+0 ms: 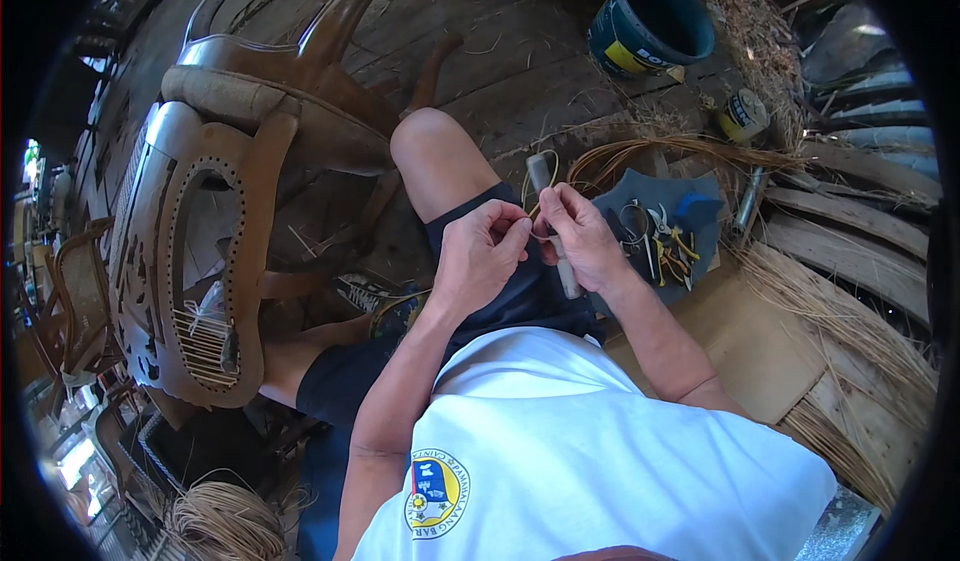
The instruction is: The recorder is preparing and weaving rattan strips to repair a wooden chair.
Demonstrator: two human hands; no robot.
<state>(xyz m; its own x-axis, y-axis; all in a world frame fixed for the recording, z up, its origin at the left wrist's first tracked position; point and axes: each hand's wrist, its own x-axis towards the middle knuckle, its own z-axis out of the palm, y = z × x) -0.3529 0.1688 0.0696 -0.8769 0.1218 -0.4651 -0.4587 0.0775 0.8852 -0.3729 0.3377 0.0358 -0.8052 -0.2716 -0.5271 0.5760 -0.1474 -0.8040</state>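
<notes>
1. My left hand (484,253) comes up from my lap side, wrist bent inward, thumb and forefinger pinched together on a thin strand (556,165), which loops up beyond my fingertips.
2. My right hand (582,237) reaches in from the right, forearm slanting, fingers curled closed around a grey rod (567,276).
3. Both sets of fingertips nearly meet above my thigh; the rod tilts, its ends showing past my right hand.
4. Pliers (680,253) lie right of that hand; a chair (272,161) stands left.

Grey rod (540,172): middle hidden; cane coil (226,523) cut off (lower edge).
</notes>
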